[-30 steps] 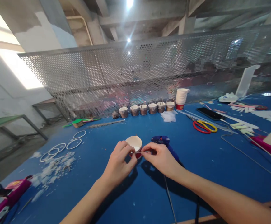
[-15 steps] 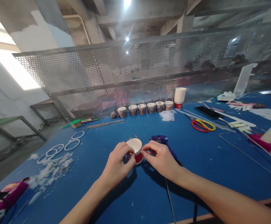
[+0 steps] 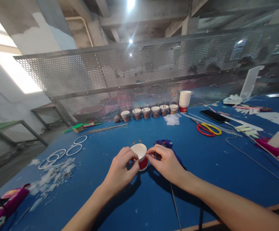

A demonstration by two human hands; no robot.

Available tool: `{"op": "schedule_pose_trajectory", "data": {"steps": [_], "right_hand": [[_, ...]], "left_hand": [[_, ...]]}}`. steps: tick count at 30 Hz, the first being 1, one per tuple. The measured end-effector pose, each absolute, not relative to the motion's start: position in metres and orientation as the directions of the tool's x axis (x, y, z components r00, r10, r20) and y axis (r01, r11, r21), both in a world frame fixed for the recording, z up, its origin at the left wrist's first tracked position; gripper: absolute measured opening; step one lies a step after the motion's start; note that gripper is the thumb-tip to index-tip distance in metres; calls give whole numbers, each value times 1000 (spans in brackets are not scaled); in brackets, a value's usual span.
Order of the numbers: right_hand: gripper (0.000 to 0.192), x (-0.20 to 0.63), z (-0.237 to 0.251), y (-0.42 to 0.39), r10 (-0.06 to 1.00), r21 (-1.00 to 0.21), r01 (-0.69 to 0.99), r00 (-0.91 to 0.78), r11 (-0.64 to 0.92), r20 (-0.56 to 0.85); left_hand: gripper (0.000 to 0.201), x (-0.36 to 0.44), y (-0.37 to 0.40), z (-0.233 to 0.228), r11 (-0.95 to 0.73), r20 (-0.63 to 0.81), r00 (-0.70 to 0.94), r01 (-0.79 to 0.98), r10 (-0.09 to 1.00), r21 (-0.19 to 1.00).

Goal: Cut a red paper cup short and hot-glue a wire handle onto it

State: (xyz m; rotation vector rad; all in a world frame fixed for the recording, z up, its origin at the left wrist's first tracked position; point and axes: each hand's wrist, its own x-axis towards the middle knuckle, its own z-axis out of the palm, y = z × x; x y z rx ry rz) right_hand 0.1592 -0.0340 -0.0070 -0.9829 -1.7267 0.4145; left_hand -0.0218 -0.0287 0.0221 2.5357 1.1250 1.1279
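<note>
Both hands meet over a short paper cup with a red base and white inside [image 3: 139, 155], which stands on the blue-covered worktable [image 3: 120, 205] just in front of the person. The left hand [image 3: 120, 168] has its fingers curled onto the cup's near-left wall, thumb and forefinger pinched at the rim. The right hand [image 3: 165, 162] presses its fingertips against the cup's right side in the same closed pinch — both hands have hold of the cup. Compared with half a second ago the grip is almost unchanged; the cup sits a touch lower between the hands, and the view has barely shifted. A second ago the cup was tipped more toward the camera, with its mouth more open to view.

Just behind the right hand lies a blue glue gun [image 3: 164, 144], its dark cord running toward the table's near edge. Farther back, a row of small brown-wrapped cups [image 3: 146, 112] lines the perforated metal screen [image 3: 105, 80], beside a stack of white paper cups [image 3: 184, 100]. Red-and-yellow scissors [image 3: 208, 129] lie to the right, white rings [image 3: 64, 149] to the left.
</note>
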Motion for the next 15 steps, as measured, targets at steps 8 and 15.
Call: {"op": "schedule_pose_trajectory", "data": {"steps": [8, 15], "right_hand": [[10, 162, -7, -33, 774, -681, 412, -100, 605, 626], [9, 162, -6, -34, 778, -683, 417, -101, 599, 620]], "left_hand": [[15, -24, -27, 24, -701, 551, 446, 557, 705, 446], [16, -28, -24, 26, -715, 527, 485, 518, 698, 470]]}}
